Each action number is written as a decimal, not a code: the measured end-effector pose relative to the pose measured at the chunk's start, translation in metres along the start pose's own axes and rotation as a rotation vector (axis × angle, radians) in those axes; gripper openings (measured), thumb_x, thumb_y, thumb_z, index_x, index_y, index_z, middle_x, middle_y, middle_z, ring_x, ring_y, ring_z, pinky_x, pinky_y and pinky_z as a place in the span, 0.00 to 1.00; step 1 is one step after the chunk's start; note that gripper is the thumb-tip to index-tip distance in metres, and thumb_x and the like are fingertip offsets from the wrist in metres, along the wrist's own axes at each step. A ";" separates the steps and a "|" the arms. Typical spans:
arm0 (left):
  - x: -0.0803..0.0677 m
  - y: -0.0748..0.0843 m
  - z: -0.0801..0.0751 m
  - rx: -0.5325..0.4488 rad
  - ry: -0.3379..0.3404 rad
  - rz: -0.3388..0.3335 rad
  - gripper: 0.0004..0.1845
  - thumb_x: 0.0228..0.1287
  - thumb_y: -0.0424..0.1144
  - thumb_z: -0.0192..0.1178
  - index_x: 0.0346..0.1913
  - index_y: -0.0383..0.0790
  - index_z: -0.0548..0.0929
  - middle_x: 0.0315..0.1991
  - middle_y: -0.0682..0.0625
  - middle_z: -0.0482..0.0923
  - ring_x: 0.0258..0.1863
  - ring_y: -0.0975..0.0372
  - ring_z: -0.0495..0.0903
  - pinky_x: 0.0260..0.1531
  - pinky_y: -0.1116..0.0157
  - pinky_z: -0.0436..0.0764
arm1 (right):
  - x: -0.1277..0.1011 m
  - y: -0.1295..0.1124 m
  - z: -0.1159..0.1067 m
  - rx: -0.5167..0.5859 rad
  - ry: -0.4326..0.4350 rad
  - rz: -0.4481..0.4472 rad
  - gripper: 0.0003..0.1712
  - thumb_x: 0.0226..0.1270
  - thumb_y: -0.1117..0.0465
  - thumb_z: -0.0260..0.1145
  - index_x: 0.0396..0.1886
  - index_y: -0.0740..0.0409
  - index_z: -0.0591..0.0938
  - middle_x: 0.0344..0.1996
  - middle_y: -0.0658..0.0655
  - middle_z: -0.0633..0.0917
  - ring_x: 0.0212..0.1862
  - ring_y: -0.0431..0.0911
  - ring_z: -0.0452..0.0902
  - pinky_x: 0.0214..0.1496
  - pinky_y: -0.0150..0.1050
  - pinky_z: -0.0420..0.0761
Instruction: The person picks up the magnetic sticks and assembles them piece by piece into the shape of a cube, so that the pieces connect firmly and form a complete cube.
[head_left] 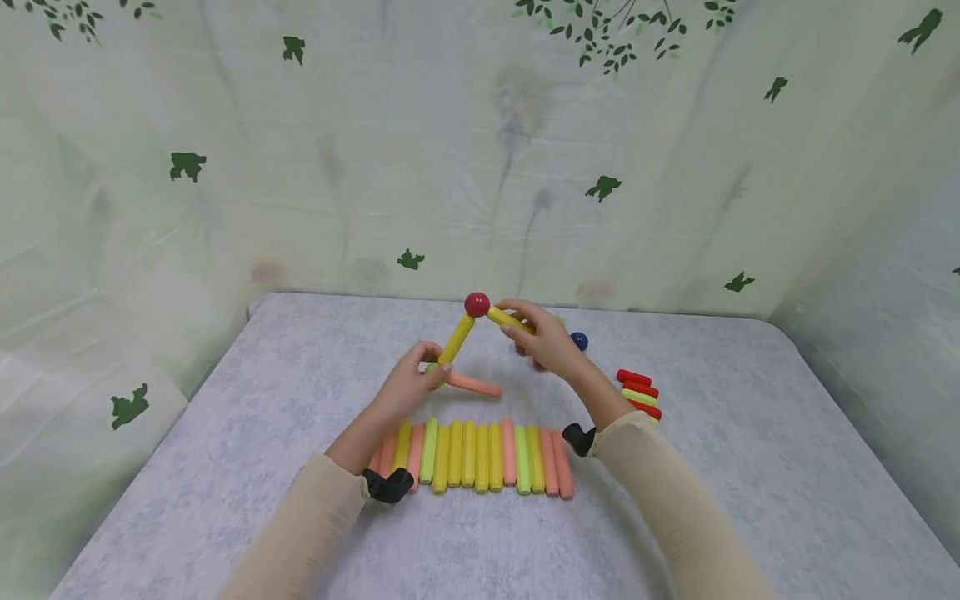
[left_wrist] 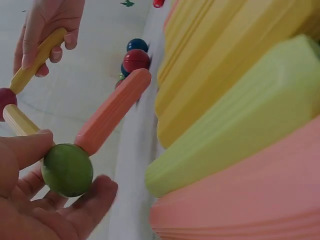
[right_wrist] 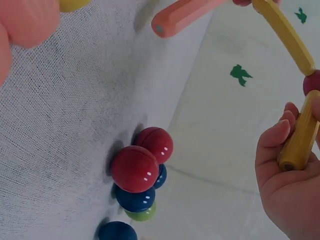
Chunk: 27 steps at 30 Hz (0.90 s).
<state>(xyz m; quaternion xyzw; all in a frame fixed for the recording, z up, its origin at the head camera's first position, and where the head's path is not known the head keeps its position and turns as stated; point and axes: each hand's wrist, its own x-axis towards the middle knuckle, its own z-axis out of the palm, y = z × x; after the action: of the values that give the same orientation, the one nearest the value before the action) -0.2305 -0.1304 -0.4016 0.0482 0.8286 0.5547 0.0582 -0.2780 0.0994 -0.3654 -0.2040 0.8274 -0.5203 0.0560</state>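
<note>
Above the table, both hands hold a joined chain of sticks and balls. My left hand (head_left: pixel 405 383) grips the green ball (left_wrist: pixel 67 171) at the chain's lower end between thumb and fingers. A pink stick (head_left: pixel 475 385) juts from that ball, its other end free. From the same ball a yellow stick (head_left: pixel 457 339) slants up to a dark red ball (head_left: pixel 477 304). On that red ball's right side sits a second yellow stick (head_left: pixel 510 319), which my right hand (head_left: pixel 551 340) holds near its free end, fingers curled around it in the right wrist view.
A side-by-side row of yellow, pink and light green sticks (head_left: pixel 468 454) lies in front, below the hands. Red and light green sticks (head_left: pixel 640 388) lie to the right. Behind the right hand, red balls (right_wrist: pixel 134 169), blue balls (right_wrist: pixel 117 232) and a green ball (right_wrist: pixel 142 212) rest on the table.
</note>
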 end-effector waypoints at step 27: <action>0.051 0.035 -0.004 0.383 0.022 0.451 0.20 0.57 0.39 0.61 0.52 0.39 0.74 0.47 0.43 0.65 0.41 0.56 0.71 0.41 0.61 0.75 | 0.016 0.010 0.011 0.043 -0.007 -0.083 0.15 0.60 0.64 0.62 0.48 0.60 0.77 0.41 0.56 0.78 0.27 0.46 0.69 0.26 0.34 0.71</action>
<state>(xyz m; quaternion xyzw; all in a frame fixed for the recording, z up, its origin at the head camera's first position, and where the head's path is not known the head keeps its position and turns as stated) -0.2811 -0.1131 -0.3699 0.2354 0.8872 0.3875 -0.0857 -0.2915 0.0875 -0.3773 -0.2386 0.8067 -0.5390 0.0414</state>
